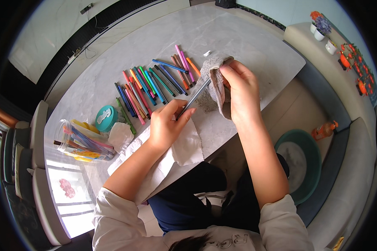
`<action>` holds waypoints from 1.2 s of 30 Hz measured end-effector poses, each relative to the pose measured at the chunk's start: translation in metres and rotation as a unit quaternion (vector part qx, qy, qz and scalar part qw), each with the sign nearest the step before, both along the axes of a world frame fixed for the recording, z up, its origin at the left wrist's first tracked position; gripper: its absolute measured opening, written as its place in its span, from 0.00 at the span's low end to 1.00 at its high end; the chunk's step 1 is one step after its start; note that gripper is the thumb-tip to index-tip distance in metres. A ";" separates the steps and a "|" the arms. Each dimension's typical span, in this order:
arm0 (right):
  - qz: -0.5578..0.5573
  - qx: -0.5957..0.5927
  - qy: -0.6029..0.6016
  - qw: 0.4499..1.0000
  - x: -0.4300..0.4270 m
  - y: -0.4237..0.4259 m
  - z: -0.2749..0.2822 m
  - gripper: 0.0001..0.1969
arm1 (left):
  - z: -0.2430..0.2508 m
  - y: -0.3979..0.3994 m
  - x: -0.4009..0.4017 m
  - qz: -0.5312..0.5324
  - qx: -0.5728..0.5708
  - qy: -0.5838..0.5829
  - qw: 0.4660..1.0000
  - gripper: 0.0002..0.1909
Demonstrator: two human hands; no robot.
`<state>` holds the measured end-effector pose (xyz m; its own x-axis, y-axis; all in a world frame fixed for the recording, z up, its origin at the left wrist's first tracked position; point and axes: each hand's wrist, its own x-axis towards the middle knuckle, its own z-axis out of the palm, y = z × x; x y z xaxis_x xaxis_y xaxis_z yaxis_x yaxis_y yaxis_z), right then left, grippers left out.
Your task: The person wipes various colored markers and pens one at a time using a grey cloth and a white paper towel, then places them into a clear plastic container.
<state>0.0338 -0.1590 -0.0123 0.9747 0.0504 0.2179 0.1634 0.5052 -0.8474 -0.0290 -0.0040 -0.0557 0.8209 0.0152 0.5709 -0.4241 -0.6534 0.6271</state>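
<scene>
My left hand [167,124] grips one end of a grey felt-tip pen [193,97]. The pen slants up to the right, and its far end meets a grey towelling cloth [210,84]. Pinched in my right hand [242,86] is the upper edge of that cloth, whose folds hang down to the table. Several coloured felt-tip pens [157,81] lie in a loose row beyond my left hand. White paper tissue [188,144] is spread under my left hand and forearm.
A clear plastic jar [62,135] lies at the left with several pens inside, near a teal lid [106,118] and a crumpled tissue [121,136]. On the floor to the right are a green basin [315,157] of sudsy water and an orange pump bottle [323,131].
</scene>
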 end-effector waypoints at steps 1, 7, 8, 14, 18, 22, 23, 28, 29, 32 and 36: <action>0.000 0.000 0.000 1.000 0.002 -0.001 -0.002 0.07 | 0.001 0.001 -0.001 -0.015 0.006 0.033 0.999 0.10; -0.018 0.085 0.017 0.996 0.015 -0.022 0.002 0.07 | 0.000 0.009 0.000 -0.090 0.015 0.095 0.991 0.10; -0.014 0.069 0.013 0.997 0.019 -0.026 -0.001 0.07 | -0.002 0.011 0.001 -0.123 0.067 0.086 0.986 0.11; 0.012 0.018 0.033 0.999 0.019 -0.025 0.002 0.09 | -0.003 0.016 0.004 -0.201 0.105 0.015 0.974 0.12; 0.043 0.012 0.023 0.999 0.021 -0.029 0.001 0.10 | 0.002 0.011 0.005 -0.251 0.109 -0.038 0.961 0.11; 0.045 -0.002 0.028 0.999 0.022 -0.028 0.001 0.10 | 0.000 0.010 0.005 -0.220 0.115 -0.070 0.966 0.11; 0.042 0.007 0.026 0.999 0.022 -0.026 -0.001 0.10 | 0.000 0.010 0.005 -0.209 0.121 -0.082 0.967 0.11; 0.091 -0.016 0.010 0.996 0.011 -0.010 -0.003 0.12 | -0.001 0.011 0.004 -0.142 0.102 -0.083 0.981 0.11; 0.106 0.019 0.017 0.994 0.006 -0.001 -0.003 0.09 | -0.001 0.011 0.003 -0.114 0.080 -0.065 0.988 0.11; 0.122 -0.052 0.026 0.991 -0.005 0.016 -0.009 0.08 | 0.001 0.009 0.001 -0.033 0.010 -0.010 0.999 0.12; 0.160 -0.045 0.062 0.984 -0.016 0.028 -0.011 0.09 | 0.001 0.011 0.002 0.010 -0.010 0.016 1.000 0.13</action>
